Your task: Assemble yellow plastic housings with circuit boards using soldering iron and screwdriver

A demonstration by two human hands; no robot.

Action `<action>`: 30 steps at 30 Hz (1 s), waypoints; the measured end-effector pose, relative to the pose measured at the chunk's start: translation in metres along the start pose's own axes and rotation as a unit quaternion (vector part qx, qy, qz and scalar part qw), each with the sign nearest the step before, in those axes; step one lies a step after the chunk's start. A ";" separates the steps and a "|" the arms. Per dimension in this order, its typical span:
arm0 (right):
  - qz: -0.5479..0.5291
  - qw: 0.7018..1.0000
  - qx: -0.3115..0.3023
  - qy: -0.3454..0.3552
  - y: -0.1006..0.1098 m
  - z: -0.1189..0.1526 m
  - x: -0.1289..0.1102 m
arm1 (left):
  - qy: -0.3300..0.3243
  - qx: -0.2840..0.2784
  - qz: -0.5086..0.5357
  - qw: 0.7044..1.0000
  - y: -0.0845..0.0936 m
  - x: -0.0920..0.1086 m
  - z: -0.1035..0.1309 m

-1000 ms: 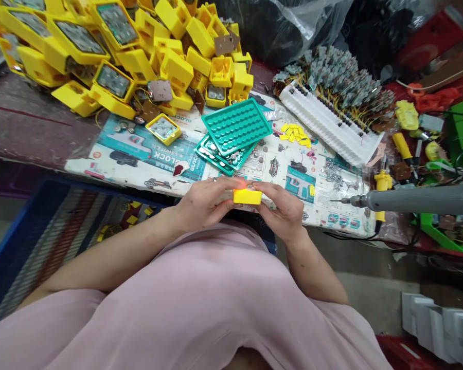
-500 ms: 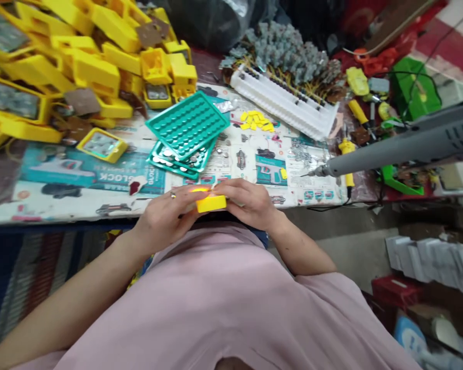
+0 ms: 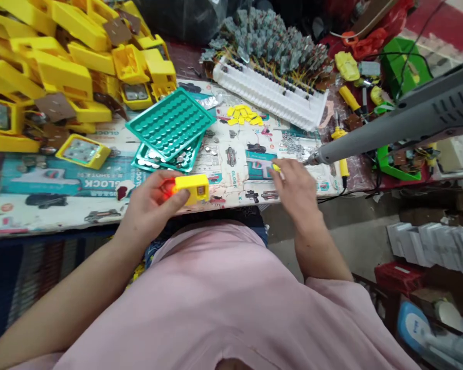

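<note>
My left hand (image 3: 152,203) is closed around a yellow plastic casing (image 3: 193,188), held just above the table's near edge. Red light glows between the fingers at the casing's left end, and a small rectangular opening shows on its side. Over to the right, my right hand (image 3: 297,190) is low at the table with thumb and fingers pinched on a small yellow plastic piece (image 3: 277,167). The tip of a grey electric screwdriver (image 3: 355,145) is close to that hand's fingers. Several similar small yellow pieces (image 3: 244,115) lie in a group farther back.
Yellow casings (image 3: 61,72) are heaped at the left, with one casing (image 3: 83,151) lying apart. Stacked green trays (image 3: 172,123) hold round metal cells. Behind are a white rack (image 3: 268,95) of wired parts, scattered screws (image 3: 293,145) and a green bin (image 3: 399,164).
My right hand has left the casing and moved right to the small yellow piece on the table. My left hand has shifted left and up with the casing, now turned to show its side.
</note>
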State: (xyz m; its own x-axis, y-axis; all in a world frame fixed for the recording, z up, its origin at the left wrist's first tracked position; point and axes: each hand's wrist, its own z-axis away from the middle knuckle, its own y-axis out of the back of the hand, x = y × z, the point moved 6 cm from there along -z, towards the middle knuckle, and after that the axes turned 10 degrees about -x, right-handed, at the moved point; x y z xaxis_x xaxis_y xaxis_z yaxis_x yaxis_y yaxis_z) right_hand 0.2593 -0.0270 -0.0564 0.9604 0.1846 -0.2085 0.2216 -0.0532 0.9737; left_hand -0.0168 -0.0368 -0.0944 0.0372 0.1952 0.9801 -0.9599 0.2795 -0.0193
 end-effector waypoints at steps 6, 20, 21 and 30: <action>0.221 0.963 -0.149 -0.049 -0.006 -0.018 0.013 | 0.152 -0.104 0.308 0.933 -0.037 0.000 -0.012; -0.086 0.922 0.126 0.355 0.035 0.026 -0.095 | 0.169 -0.064 0.343 0.922 -0.047 0.004 -0.004; -0.069 0.912 0.140 0.381 0.033 0.027 -0.101 | 0.160 -0.060 0.344 0.923 -0.048 0.005 -0.004; 0.063 0.904 0.148 0.396 0.018 0.025 -0.116 | 0.087 -0.052 0.320 0.942 -0.049 0.002 -0.001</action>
State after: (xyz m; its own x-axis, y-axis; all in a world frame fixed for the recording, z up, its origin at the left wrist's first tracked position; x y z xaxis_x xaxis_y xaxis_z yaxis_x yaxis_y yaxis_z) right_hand 0.1556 -0.0737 -0.0173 0.5847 0.7974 0.1490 0.2664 -0.3622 0.8932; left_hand 0.0304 -0.0489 -0.0915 -0.4859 0.5037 0.7142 -0.7690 0.1418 -0.6233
